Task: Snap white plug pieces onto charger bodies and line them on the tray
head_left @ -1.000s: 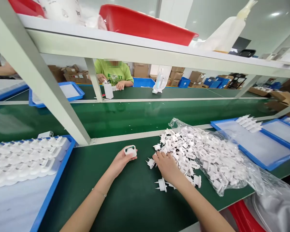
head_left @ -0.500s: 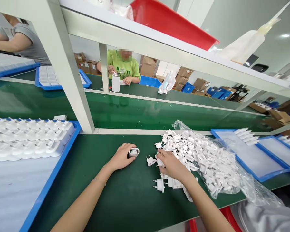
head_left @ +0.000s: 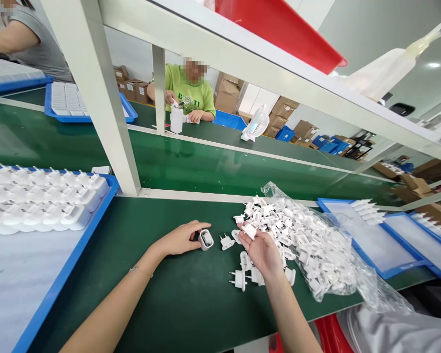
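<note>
My left hand (head_left: 182,238) is closed around a white charger housing (head_left: 206,240), its open end towards me and some parts visible inside. The index finger stretches above the housing. To the right, my right hand (head_left: 260,250) is turned palm up, with a white two-pin plug piece (head_left: 249,230) held at its fingertips. Between the hands a loose plug piece (head_left: 226,241) lies on the green table, and another plug piece (head_left: 238,280) lies nearer me. Beyond my right hand spreads a heap of white plug pieces (head_left: 279,220), partly in a clear plastic bag (head_left: 338,260).
On the left, a blue-rimmed tray (head_left: 84,255) holds rows of white chargers (head_left: 40,201). Blue trays (head_left: 371,245) stand at right. A pale metal post (head_left: 95,98) and shelf beam (head_left: 242,63) cross in front. A person in a green shirt (head_left: 189,93) sits opposite.
My right hand has turned from palm down over the loose pieces to palm up, lifting a plug piece. The housing in my left hand has tipped more towards me.
</note>
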`<state>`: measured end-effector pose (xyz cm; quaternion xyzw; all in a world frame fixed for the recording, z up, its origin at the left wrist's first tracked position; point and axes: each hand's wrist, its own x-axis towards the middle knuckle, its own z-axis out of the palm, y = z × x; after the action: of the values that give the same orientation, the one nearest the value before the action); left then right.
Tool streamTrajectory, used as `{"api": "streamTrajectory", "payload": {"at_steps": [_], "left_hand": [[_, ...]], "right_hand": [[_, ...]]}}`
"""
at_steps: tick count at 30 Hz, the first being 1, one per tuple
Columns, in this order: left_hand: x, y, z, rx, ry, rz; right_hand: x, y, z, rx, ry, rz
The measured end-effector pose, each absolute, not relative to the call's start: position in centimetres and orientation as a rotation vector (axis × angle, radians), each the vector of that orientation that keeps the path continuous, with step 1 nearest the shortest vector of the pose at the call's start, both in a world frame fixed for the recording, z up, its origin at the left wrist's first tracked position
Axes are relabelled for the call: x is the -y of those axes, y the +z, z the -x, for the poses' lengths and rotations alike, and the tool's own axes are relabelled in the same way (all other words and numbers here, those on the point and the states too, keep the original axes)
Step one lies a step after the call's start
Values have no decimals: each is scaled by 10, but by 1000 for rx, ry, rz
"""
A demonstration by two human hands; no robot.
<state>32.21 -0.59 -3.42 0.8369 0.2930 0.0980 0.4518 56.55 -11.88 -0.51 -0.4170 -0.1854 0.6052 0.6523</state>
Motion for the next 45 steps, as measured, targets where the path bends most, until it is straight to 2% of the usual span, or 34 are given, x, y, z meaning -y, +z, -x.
{"api": "streamTrajectory", "payload": {"at_steps": [8,21,36,41,45], "left_hand": [[21,-28,-335,-754,374,-2157],[21,-32,-336,-818,382,-2149],[18,-33,-331,-772,375,-2087],[11,-28,-323,-577,355,-1800],[9,-28,-325,-624,376,-1739]], "right_hand": [[97,-13,-533,454,1391,1032],[86,-25,-509,1520,807,1547],[89,-4,-510,2013,529,1704],[82,6,-514,2103,638,1728],[78,8,-517,2092,737,1755]]}}
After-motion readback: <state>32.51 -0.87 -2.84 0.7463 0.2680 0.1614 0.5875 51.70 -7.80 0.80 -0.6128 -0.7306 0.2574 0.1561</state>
